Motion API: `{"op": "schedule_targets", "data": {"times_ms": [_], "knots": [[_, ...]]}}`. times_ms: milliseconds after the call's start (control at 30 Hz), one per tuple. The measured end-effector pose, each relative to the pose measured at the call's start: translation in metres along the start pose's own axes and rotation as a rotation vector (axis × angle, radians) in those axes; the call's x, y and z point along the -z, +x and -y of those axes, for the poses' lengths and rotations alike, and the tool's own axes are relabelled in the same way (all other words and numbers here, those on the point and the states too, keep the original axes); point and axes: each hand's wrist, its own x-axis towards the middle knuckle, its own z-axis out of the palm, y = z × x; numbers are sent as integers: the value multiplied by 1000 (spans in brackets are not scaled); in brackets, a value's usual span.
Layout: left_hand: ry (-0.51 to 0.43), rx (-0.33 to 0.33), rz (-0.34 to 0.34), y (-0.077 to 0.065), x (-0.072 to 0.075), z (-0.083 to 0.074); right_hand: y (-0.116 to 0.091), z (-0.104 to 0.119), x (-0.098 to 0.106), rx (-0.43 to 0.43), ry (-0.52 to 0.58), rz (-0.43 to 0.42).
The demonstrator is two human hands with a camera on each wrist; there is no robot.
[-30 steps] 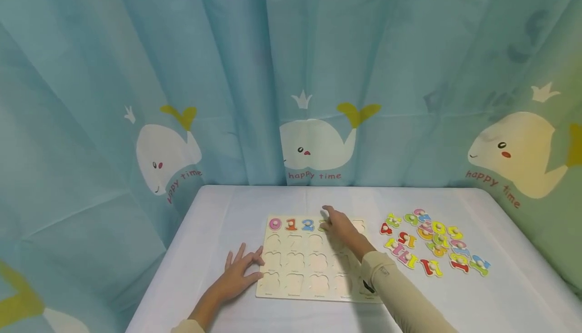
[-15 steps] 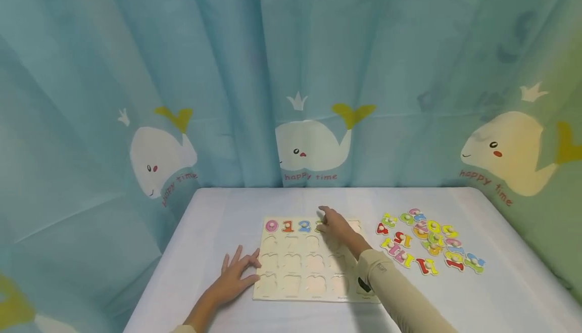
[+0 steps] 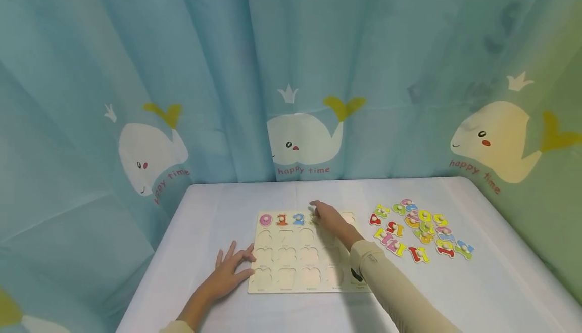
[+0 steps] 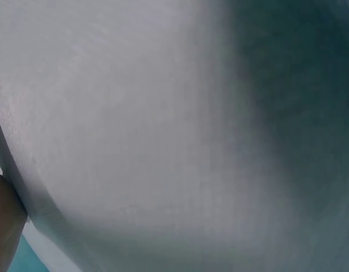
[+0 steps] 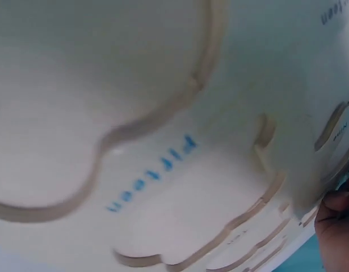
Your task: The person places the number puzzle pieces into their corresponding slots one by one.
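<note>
A pale wooden number puzzle board point(image 3: 273, 237) lies on the white-covered table. Pink 0 point(image 3: 265, 220), orange-red 1 point(image 3: 282, 220) and blue 2 point(image 3: 298, 219) sit in its top row. My right hand point(image 3: 333, 221) reaches over the board and pinches a yellow-green number puzzle piece point(image 3: 313, 219) at the slot right of the 2; the hand hides most of it. In the right wrist view, bent fingers point(image 5: 339, 224) show at the right edge, beyond outlined recesses. My left hand point(image 3: 229, 272) rests with spread fingers against the board's left edge.
Several colourful number pieces with small knobs, among them a red 4 point(image 3: 375, 219) and a red 15 point(image 3: 394, 229), lie scattered right of the board, some overlapping. Behind the table point(image 3: 213, 206) hangs a blue curtain point(image 3: 218, 70) with printed whales.
The head view has shifted slightly, so everything appears a little further left and up. Both hands keep nearly the same places on the board.
</note>
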Motion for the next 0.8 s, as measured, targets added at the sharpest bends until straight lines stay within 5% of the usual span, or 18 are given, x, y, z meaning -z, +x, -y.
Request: {"op": "schedule_targets", "data": {"times_ms": [233,467,800], "knots": [[11,-22,-1,1,-1,1,-18,-12,18,-29,140,-70],[-7,-46,-33,-3,0,-3,-45,-50,48,-8,95,-219],[0,-17,12,0,3,-1,-84,-93,78,-152,105,-204]]}}
